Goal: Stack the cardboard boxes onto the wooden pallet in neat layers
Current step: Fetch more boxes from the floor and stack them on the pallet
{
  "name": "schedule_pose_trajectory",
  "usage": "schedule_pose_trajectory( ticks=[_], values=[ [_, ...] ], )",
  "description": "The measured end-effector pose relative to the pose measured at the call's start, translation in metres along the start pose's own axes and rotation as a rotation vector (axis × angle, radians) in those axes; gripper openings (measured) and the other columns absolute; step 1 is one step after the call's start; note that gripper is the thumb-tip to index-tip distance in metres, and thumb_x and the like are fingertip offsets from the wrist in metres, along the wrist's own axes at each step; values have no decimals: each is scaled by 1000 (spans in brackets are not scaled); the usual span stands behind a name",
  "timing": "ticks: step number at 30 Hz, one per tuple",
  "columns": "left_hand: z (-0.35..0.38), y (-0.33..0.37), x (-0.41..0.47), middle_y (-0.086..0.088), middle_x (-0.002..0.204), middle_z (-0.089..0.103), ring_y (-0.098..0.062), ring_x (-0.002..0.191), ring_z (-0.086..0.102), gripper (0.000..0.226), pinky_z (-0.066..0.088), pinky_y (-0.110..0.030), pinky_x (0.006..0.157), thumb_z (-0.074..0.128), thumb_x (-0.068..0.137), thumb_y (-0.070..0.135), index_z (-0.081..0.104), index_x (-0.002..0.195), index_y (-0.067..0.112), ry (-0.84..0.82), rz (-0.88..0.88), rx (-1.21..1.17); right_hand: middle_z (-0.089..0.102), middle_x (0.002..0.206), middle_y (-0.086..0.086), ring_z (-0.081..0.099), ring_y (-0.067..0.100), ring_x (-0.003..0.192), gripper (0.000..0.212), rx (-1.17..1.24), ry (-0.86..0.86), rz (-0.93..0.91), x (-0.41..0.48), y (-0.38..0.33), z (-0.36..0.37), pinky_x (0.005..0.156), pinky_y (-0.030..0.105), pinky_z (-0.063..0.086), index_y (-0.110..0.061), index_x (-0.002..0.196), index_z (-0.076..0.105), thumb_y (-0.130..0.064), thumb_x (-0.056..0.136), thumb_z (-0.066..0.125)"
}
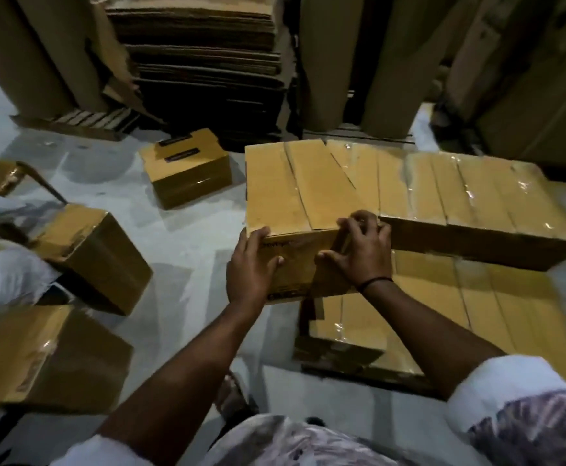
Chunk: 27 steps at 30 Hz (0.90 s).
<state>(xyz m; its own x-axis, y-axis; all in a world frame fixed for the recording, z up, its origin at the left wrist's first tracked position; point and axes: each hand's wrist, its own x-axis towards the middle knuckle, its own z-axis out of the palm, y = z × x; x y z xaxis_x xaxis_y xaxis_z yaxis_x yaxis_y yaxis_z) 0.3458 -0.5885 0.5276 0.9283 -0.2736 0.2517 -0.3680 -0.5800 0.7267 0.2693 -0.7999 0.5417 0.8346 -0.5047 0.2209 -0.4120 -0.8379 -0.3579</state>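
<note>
A taped cardboard box [295, 193] sits at the left end of the upper row of boxes [476, 200]. My left hand [249, 267] grips its near left corner, thumb on the front face. My right hand [362, 250] grips its near right top edge with curled fingers. Below lies a lower layer of boxes [443, 307] on a dark pallet [369, 381], of which only the near edge shows.
Loose boxes lie on the pale floor: one behind [187, 169], two at the left [96, 250] [46, 358]. A person in white [2, 274] is at the left edge. Flat cardboard sheets [204, 62] and tall brown rolls [328, 55] stand behind.
</note>
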Motion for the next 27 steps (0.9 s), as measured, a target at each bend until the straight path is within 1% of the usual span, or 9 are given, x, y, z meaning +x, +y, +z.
schedule_pose_trajectory(
  ticks=[6, 9, 12, 15, 16, 18, 20, 25, 27],
  values=[
    [51, 24, -29, -5, 157, 44, -21, 136, 50, 57, 39, -21, 99, 79, 88, 24, 56, 139, 34, -144, 112, -3, 36, 138, 2, 38, 34, 116, 64, 13, 67, 197, -51, 66, -3, 95, 44, 44, -27, 119, 58, -52, 67, 87],
    [70, 6, -36, -3, 151, 51, -16, 130, 52, 54, 37, -15, 98, 77, 88, 16, 60, 137, 31, -238, 119, -65, 34, 139, 4, 37, 32, 119, 57, 7, 34, 297, -66, 78, 15, 98, 44, 44, -25, 117, 55, -46, 74, 85],
    [89, -27, -39, 0, 139, 61, -19, 127, 58, 60, 41, -17, 97, 80, 86, 18, 57, 140, 26, -492, 76, -18, 30, 141, 4, 42, 31, 119, 40, 75, -122, 427, -80, 100, 42, 100, 44, 47, -26, 109, 51, -28, 83, 80],
    [102, -46, -48, -5, 148, 53, -26, 132, 54, 86, 41, -22, 96, 81, 85, 30, 33, 157, 23, -843, 8, 13, 25, 145, 5, 57, 32, 102, 35, 127, -265, 571, -101, 126, 65, 95, 45, 53, -27, 103, 46, -19, 84, 75],
    [104, -50, -49, -7, 150, 51, -26, 132, 53, 92, 42, -23, 97, 80, 86, 34, 25, 160, 25, -898, 11, 18, 25, 144, 5, 58, 30, 98, 38, 143, -275, 591, -105, 131, 68, 94, 45, 53, -27, 102, 46, -18, 82, 77],
    [107, -53, -43, -7, 154, 47, -26, 135, 52, 93, 45, -28, 102, 76, 88, 42, 21, 161, 29, -903, 30, 16, 24, 143, 2, 58, 29, 100, 39, 194, -281, 602, -101, 130, 67, 96, 45, 53, -28, 103, 50, -21, 78, 79],
    [111, -54, -30, -8, 156, 44, -27, 138, 48, 91, 43, -30, 105, 74, 88, 48, 24, 160, 24, -873, 27, -1, 21, 146, 0, 55, 33, 113, 41, 234, -300, 624, -90, 127, 65, 101, 48, 50, -31, 109, 53, -27, 77, 77],
    [120, -37, 9, -12, 156, 43, -32, 139, 46, 95, 43, -33, 107, 76, 88, 45, 22, 160, 15, -775, -59, -14, 9, 161, 3, 47, 38, 130, 64, 240, -325, 664, -57, 126, 61, 108, 50, 46, -31, 139, 48, -36, 81, 76],
    [124, -29, 20, -11, 156, 43, -30, 139, 45, 91, 39, -26, 103, 77, 88, 37, 25, 158, 12, -773, -50, -22, 3, 164, 6, 44, 40, 135, 73, 223, -393, 669, -47, 134, 59, 110, 50, 43, -31, 148, 40, -39, 85, 76]
  ],
)
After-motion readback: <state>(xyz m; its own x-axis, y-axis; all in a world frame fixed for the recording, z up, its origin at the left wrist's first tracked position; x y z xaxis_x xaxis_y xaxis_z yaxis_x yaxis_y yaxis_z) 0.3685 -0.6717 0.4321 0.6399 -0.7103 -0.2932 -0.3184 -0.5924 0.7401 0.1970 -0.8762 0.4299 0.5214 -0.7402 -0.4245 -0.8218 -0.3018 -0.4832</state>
